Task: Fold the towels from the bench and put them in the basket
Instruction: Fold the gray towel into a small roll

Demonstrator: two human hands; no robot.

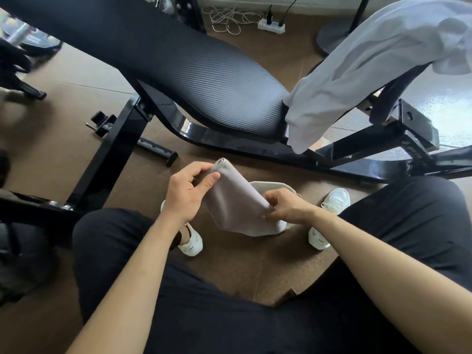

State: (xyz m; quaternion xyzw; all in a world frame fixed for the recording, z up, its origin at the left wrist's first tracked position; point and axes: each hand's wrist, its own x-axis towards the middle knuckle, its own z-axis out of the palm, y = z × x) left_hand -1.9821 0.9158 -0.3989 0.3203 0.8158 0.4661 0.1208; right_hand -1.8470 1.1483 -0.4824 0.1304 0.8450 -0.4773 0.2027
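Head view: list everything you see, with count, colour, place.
held towel: 1, grey-beige, folded, above the basket
draped towel: 1, white, over the bench's right end
bench: 1, black, across the top
basket: 1, cream, on the floor, mostly hidden behind the held towel
power strip: 1, white, top centre
cables: tangle, white, left of the power strip
shoes: 2, white, on the brown floor
left hand: grips the held towel's upper end
right hand: fingers pinch its lower edge
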